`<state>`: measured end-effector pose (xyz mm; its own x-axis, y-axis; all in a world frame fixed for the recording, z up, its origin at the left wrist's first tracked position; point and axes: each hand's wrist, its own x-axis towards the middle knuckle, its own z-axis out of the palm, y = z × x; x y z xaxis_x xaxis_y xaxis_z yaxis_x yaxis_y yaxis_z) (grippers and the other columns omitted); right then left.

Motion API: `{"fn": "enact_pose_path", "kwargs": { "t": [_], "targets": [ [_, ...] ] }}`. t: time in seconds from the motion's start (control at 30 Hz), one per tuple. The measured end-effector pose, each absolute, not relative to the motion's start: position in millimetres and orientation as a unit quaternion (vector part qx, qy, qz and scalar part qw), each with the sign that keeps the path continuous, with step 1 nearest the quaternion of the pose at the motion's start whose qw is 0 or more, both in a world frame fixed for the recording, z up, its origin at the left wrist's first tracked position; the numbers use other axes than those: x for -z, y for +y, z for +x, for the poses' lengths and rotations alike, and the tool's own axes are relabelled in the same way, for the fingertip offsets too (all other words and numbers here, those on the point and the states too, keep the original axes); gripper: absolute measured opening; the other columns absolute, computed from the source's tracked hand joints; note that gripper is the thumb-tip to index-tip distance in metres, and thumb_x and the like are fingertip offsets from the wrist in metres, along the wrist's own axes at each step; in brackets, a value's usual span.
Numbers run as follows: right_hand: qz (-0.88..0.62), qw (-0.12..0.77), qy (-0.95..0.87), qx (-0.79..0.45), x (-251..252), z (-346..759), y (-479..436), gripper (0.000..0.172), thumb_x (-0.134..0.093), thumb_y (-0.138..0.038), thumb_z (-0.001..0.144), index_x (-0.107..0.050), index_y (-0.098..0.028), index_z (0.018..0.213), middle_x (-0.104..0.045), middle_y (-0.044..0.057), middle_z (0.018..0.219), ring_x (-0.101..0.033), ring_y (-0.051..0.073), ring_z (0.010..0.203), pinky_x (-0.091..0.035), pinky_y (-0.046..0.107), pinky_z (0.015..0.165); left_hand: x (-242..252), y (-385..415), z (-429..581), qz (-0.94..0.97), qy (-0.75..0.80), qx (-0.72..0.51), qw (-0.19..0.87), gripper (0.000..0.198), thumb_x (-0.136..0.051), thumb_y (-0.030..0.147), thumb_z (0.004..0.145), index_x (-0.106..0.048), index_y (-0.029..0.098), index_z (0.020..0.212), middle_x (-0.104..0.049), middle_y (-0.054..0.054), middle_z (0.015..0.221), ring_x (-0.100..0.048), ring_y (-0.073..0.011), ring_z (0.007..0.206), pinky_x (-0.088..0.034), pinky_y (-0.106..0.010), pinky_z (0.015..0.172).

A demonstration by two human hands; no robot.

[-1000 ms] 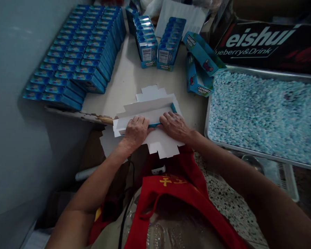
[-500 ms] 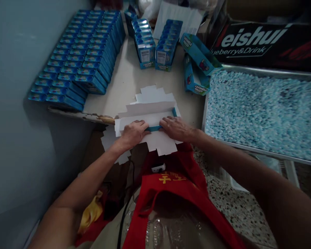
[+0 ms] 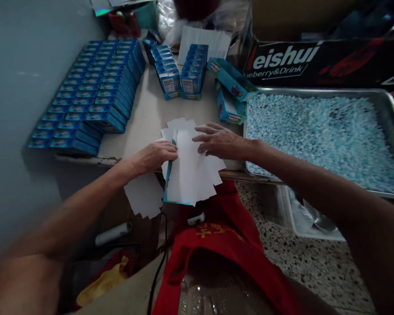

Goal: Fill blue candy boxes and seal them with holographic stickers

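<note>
A flat white carton blank (image 3: 187, 175) with a blue printed edge lies at the near edge of the table, turned lengthwise toward me and hanging over the edge. My left hand (image 3: 154, 155) pinches its left side, fingers closed on the card. My right hand (image 3: 218, 141) rests on its upper right part with fingers stretched out flat. More white blanks (image 3: 143, 194) lie beneath and to the left.
Rows of finished blue boxes (image 3: 92, 94) fill the left of the table (image 3: 147, 120); two short stacks (image 3: 180, 72) and open cartons (image 3: 230, 94) stand behind. A metal tray (image 3: 392, 113) of pale blue candies sits right, with a dark cardboard box (image 3: 315, 61) behind.
The blank was lying crosswise with both hands pressing a fold; it has been turned lengthwise. My right hand opened flat on top, my left shifted to its left edge.
</note>
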<state>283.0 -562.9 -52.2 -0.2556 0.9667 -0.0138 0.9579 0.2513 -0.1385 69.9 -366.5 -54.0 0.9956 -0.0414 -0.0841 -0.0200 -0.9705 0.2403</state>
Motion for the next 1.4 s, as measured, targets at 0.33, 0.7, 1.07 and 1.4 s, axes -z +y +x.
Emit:
{"fn": "enact_pose_path", "kwargs": {
  "t": [0.33, 0.7, 1.07, 1.4],
  "targets": [
    [-0.692, 0.174, -0.692, -0.107, 89, 235, -577, 0.040, -0.032, -0.022, 0.110, -0.064, -0.020, 0.135, -0.071, 0.012, 0.118, -0.062, 0.024, 0.111, -0.046, 0.034, 0.093, 35, -423, 35, 0.984, 0.177, -0.031, 0.015, 0.025, -0.057, 0.030, 0.103, -0.072, 0.021, 0.120, -0.074, -0.014, 0.118, -0.065, -0.0321, 0.116, -0.052, -0.046, 0.097],
    [-0.798, 0.130, -0.588, -0.028, 94, 211, -553, 0.035, -0.040, -0.028, 0.109, -0.061, -0.020, 0.135, -0.064, 0.017, 0.135, -0.056, 0.033, 0.118, -0.043, 0.041, 0.094, 81, -401, 48, 0.923, 0.352, 0.057, 0.147, 0.034, -0.040, 0.044, 0.110, -0.066, 0.023, 0.108, -0.073, -0.007, 0.087, -0.066, -0.0251, 0.078, -0.040, -0.033, 0.069],
    [-0.697, 0.081, -0.713, -0.011, 134, 200, -554, 0.035, -0.053, -0.047, 0.106, -0.068, -0.016, 0.112, -0.066, 0.016, 0.109, -0.052, 0.033, 0.108, -0.039, 0.043, 0.091, 120, -425, 10, 0.958, 0.215, -0.179, 0.057, 0.041, -0.050, 0.056, 0.105, -0.068, 0.020, 0.114, -0.066, -0.016, 0.123, -0.059, -0.0323, 0.118, -0.047, -0.047, 0.105],
    [-0.708, 0.103, -0.699, 0.024, 142, 200, -555, 0.030, -0.052, -0.046, 0.107, -0.064, -0.019, 0.105, -0.064, 0.014, 0.105, -0.050, 0.031, 0.103, -0.036, 0.041, 0.085, 122, -419, 15, 0.986, 0.159, -0.040, 0.013, 0.051, -0.040, 0.064, 0.104, -0.064, 0.019, 0.101, -0.068, -0.015, 0.102, -0.062, -0.0333, 0.100, -0.048, -0.043, 0.083]
  ]
}}
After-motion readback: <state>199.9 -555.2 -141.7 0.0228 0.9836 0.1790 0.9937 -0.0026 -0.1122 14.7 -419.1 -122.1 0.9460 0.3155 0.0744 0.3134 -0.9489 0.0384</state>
